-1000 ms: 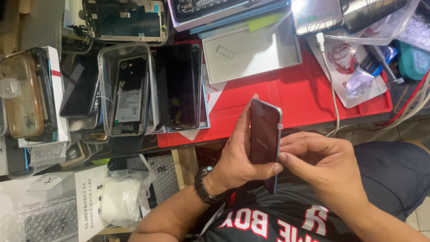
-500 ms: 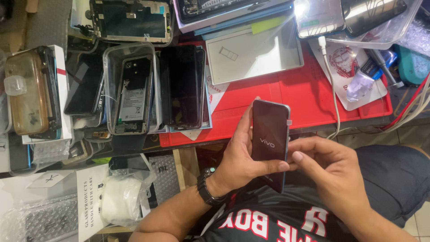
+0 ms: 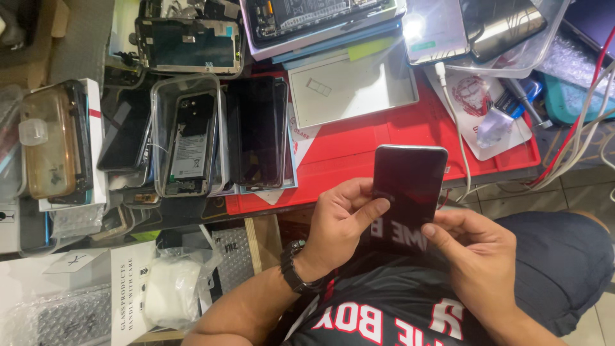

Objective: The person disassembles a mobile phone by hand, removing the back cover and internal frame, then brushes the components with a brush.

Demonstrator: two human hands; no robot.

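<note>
A dark smartphone (image 3: 408,192) with a glossy black screen is held flat, face up, over my lap at the front edge of the red work mat (image 3: 378,138). My left hand (image 3: 339,221) grips its left side, thumb lying across the lower screen. My right hand (image 3: 477,256) supports the phone's lower right corner with its fingertips. The screen is dark and mirrors the lettering of my shirt.
A white tray (image 3: 352,86) lies on the mat behind the phone. To the left sit an opened phone in a clear case (image 3: 186,144), a black screen panel (image 3: 257,131) and several other phone parts. White and red cables (image 3: 576,141) hang at the right.
The phone has tilted from edge-on to screen facing up. Its screen, lit with a logo half a second ago, is now dark. Both hands kept their hold.
</note>
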